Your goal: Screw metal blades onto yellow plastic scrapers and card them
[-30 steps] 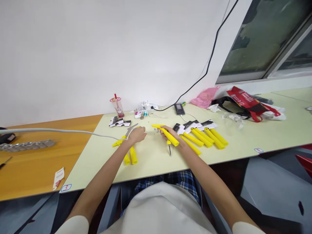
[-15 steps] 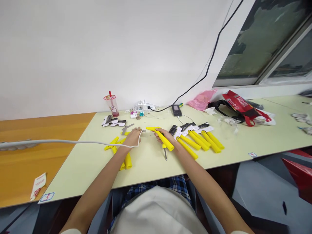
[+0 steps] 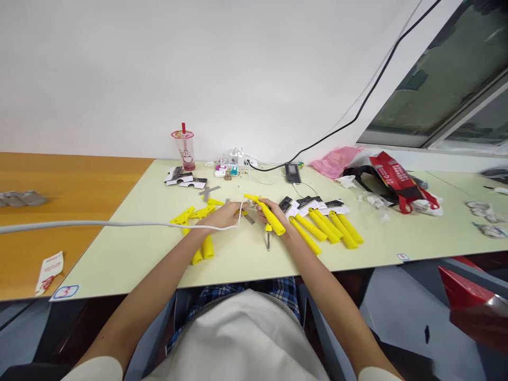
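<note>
My right hand [image 3: 273,209] is closed on a yellow plastic scraper handle [image 3: 273,218], its narrow head pointing up and left. In the same hand is a screwdriver [image 3: 269,242], its metal shaft pointing down. My left hand [image 3: 223,216] is just left of the handle's head, fingers curled together; what they pinch is hidden, though a bit of yellow shows at the fingertips. Grey flat blades [image 3: 210,192] lie beyond the left hand, with another blade [image 3: 248,218] between the hands. Several yellow handles [image 3: 207,247] lie beside and under my left forearm.
Right of my hands lie several yellow handles [image 3: 317,233] with black-and-white cards [image 3: 311,203]. More cards [image 3: 179,177] and a drink cup [image 3: 186,153] stand back left. Behind are a power strip [image 3: 233,157], a black device [image 3: 292,173] and a red bag [image 3: 392,177]. A white cable [image 3: 119,224] crosses the view.
The view has shifted, so the table sits higher in the picture. My left hand has come closer to the handle in my right hand, and a grey blade now shows between them.
</note>
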Available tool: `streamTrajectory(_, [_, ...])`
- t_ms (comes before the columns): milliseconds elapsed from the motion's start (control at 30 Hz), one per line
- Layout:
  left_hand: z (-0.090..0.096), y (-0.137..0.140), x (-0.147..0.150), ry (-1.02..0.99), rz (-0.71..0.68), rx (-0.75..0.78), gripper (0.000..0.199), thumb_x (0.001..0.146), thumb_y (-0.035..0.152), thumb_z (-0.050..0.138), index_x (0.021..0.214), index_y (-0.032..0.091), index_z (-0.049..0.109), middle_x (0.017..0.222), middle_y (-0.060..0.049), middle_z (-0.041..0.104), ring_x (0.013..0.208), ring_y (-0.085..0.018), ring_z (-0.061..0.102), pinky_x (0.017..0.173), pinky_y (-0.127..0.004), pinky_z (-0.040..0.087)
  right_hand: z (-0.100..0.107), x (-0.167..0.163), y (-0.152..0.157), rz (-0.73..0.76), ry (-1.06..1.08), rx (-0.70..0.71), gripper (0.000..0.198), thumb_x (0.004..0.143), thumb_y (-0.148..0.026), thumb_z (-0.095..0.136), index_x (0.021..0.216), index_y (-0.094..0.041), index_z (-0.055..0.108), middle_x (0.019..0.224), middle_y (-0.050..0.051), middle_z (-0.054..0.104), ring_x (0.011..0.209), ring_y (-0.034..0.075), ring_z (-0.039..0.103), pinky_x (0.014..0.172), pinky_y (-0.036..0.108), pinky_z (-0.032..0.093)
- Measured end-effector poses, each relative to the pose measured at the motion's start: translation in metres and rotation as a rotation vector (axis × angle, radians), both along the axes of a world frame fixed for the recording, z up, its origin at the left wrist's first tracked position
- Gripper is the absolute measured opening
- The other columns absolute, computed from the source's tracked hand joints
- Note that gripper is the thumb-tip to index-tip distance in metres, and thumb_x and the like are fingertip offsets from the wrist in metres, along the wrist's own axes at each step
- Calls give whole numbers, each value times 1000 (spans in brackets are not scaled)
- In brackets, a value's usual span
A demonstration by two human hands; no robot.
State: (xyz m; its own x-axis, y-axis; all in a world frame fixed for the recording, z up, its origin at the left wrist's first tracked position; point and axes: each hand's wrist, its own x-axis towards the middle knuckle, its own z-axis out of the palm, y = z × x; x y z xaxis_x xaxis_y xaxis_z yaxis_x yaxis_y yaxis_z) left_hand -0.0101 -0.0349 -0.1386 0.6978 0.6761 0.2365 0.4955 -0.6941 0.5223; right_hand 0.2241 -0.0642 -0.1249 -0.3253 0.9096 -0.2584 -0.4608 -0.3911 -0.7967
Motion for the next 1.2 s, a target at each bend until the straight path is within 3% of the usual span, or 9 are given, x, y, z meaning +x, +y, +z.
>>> streamTrajectory(167, [-2,8,-5,7,20,-37,33,99,30,62,124,20,82,135,-17,74,130,-35,68,118,-48,52,-1,0,0,-15,21,-8,9,99,-27,67,101,-21,62,66,-6,54,44,8,26,35,19,24])
streamTrajectory(333, [4,4,-8,26,86,-23,33,99,51,70,106,20,80,114,-18,73,120,-39,66,109,-52,54,-1,0,-1,-17,29,-20,8,101,-27,65,101,-18,64,66,-5,55,44,7,29,35,19,24])
streamTrajectory(433, [5,2,-8,29,106,-59,32,100,52,69,102,21,76,110,-16,75,116,-37,68,104,-50,55,0,1,-2,-21,31,-17,9,101,-27,65,101,-18,64,66,-5,56,44,7,29,35,19,25])
streamTrajectory(633, [4,1,-7,47,141,-13,34,102,54,66,106,21,71,112,-16,76,112,-35,69,103,-49,55,0,1,-2,-17,32,-2,16,94,-30,75,100,-20,64,68,-6,56,45,8,31,35,20,26])
streamTrajectory(933, [8,-2,-4,48,162,-90,38,107,56,55,103,21,70,110,-15,79,110,-34,73,101,-48,56,-2,1,-1,-28,37,13,14,98,-31,70,101,-18,66,65,-6,58,44,7,30,35,19,27])
streamTrajectory(1100, [4,0,-8,28,134,-99,45,99,64,65,110,20,72,113,-15,79,110,-34,73,101,-47,57,-3,1,-2,-42,42,30,18,96,-31,74,103,-17,67,67,-6,58,45,7,33,36,18,27])
streamTrajectory(1200, [4,2,-9,27,133,-145,47,97,66,66,103,20,75,109,-15,80,105,-33,74,98,-46,58,-3,2,-3,-40,38,33,17,96,-32,74,102,-17,68,67,-5,59,45,7,32,35,18,27])
